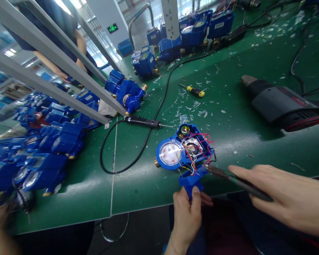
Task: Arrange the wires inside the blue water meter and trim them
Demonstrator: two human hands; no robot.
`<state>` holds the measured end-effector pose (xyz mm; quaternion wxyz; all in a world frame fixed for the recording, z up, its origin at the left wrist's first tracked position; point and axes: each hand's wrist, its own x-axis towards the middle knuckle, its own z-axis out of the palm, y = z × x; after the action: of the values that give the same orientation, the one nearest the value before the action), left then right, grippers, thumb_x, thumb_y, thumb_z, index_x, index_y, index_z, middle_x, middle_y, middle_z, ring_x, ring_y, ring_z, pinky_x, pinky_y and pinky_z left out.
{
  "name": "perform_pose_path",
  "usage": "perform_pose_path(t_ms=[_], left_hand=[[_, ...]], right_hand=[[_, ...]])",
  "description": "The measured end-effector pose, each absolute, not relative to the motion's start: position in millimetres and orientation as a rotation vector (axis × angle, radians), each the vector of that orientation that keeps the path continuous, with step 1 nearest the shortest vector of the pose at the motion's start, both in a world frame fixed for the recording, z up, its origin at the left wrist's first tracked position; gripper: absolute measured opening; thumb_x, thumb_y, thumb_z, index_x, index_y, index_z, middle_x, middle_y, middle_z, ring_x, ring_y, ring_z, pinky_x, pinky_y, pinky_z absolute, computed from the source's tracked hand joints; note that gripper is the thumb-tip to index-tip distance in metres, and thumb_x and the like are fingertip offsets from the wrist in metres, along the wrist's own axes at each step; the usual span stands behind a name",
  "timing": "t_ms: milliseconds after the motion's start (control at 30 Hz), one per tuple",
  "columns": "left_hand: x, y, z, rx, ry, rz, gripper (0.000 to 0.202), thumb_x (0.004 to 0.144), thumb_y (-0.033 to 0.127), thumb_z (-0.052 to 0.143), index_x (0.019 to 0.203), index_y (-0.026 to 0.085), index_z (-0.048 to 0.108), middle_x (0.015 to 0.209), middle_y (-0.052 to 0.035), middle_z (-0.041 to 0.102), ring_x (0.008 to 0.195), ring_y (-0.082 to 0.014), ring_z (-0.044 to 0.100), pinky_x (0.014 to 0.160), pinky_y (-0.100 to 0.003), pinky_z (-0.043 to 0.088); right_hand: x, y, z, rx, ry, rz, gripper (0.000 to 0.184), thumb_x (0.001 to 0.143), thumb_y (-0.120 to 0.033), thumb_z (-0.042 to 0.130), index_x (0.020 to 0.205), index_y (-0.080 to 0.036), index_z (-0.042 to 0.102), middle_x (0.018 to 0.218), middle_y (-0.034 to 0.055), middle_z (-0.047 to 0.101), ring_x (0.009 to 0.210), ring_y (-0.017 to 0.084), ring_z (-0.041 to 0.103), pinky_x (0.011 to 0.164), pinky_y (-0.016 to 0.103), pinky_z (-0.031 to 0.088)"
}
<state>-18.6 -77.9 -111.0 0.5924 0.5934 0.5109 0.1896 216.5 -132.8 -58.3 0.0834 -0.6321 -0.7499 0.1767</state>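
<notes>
Left hand (186, 212) was closed on the blue cover (191, 180), thumb pressed up its near face, right at the near edge of the green bench (241, 141). Right hand (287, 198) was wrapped round the pliers (238, 182), fingers stretched along the handles, tips reaching left into the wires (195, 156). The open meter (182, 148) lay flat just beyond the cover, dial to the left, red and yellow leads spilling out of its housing. Further back lay an electric screwdriver (146, 122) on its black cable, a yellow-handled screwdriver (193, 91) beyond it, a drill (279, 104) off right. Blue meters (42, 156) were piled at left.
</notes>
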Motion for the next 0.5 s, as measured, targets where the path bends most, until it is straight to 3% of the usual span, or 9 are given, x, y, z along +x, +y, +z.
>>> perform_pose_path(t_ms=[133, 300, 500], left_hand=[[-17, -78, -111, 1.352, 1.177, 0.440, 0.046, 0.101, 0.047, 0.036, 0.081, 0.014, 0.062, 0.071, -0.0096, 0.075, 0.061, -0.0193, 0.074, 0.060, -0.026, 0.057], [-15, -79, -108, 1.346, 1.178, 0.451, 0.046, 0.100, 0.048, 0.037, 0.081, 0.014, 0.061, 0.069, -0.0098, 0.075, 0.059, -0.0195, 0.074, 0.058, -0.026, 0.057], [-16, -79, -112, 1.407, 1.192, 0.432, 0.047, 0.101, 0.047, 0.036, 0.079, 0.014, 0.063, 0.069, -0.0093, 0.075, 0.060, -0.0196, 0.074, 0.063, -0.027, 0.058]], right_hand=[[213, -129, -55, -1.784, -2.302, 0.408, 0.043, 0.079, -0.013, 0.043, 0.120, -0.019, 0.053, 0.084, 0.0042, 0.070, 0.064, 0.019, 0.068, 0.054, 0.027, 0.053], [206, -115, -47, -1.764, -2.394, 0.024, 0.033, 0.073, -0.011, 0.043, 0.103, -0.014, 0.057, 0.090, 0.0149, 0.069, 0.068, 0.026, 0.069, 0.048, 0.033, 0.050], [203, -110, -48, -1.771, -2.404, -0.037, 0.025, 0.067, -0.009, 0.047, 0.089, -0.019, 0.055, 0.072, 0.0063, 0.060, 0.053, 0.023, 0.062, 0.045, 0.033, 0.046]])
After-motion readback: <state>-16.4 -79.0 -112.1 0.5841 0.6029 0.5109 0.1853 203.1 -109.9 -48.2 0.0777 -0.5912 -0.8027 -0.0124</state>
